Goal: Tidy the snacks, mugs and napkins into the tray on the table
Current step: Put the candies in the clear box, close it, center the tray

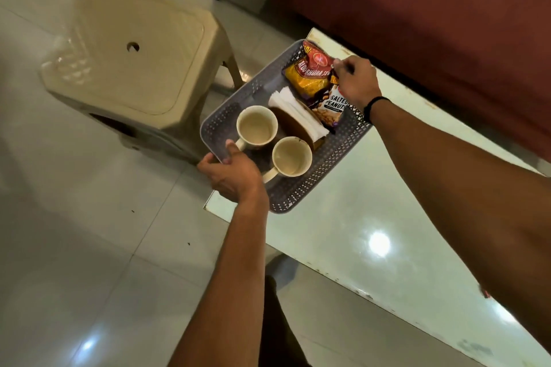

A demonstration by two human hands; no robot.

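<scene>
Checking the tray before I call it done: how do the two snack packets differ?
The red and yellow packet lies at the tray's far corner; the peanut packet lies nearer, beside the napkins. The first is red and yellow, the second mostly white with dark print. The right hand touches the red and yellow one. Both lie inside the tray.

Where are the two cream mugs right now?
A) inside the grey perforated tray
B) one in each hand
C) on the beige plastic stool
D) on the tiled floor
A: both cream mugs stand upright inside the grey perforated plastic tray, next to the white paper napkins, while the left hand grips the tray's near edge.
</scene>
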